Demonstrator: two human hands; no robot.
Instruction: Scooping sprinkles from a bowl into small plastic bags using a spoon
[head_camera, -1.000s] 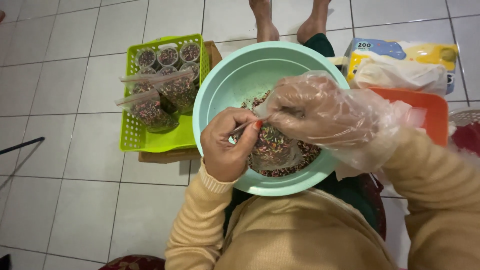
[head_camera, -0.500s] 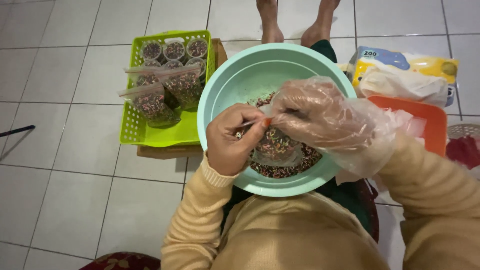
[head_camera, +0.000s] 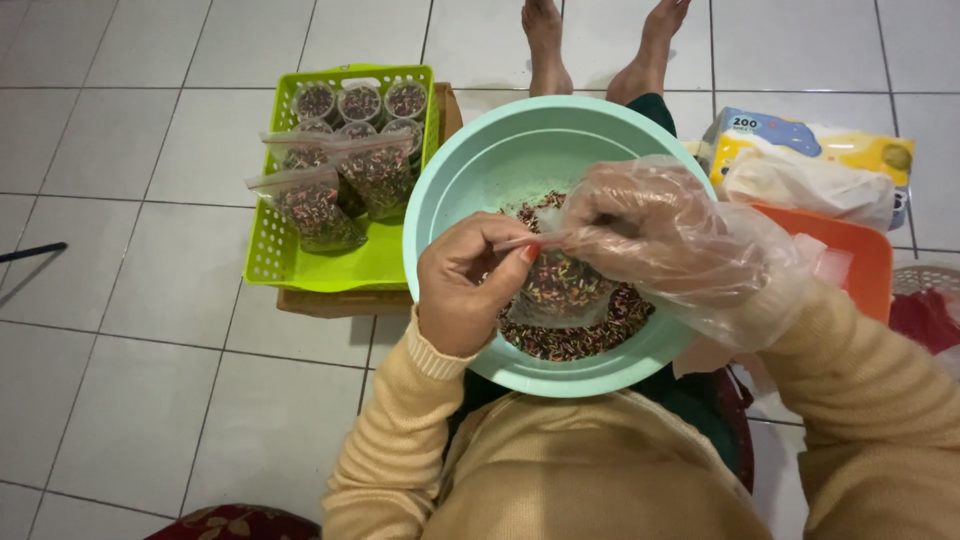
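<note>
While both hands' fingers pinch it, small clear bag (head_camera: 556, 290), seemingly half-full (multicoloured sprinkles), over bowl (head_camera: 470, 170).

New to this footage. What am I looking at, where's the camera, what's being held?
One camera, worn on a person's head, looks down at their lap as they sit on a white tiled floor. No machine here, just two hands. The bare left hand and the right hand, in a loose clear plastic glove, together pinch the top of a small clear bag of coloured sprinkles over a teal bowl holding more sprinkles. Left of it, a green basket holds filled bags and small cups. To the right lie a tissue pack and an orange tray.
</note>
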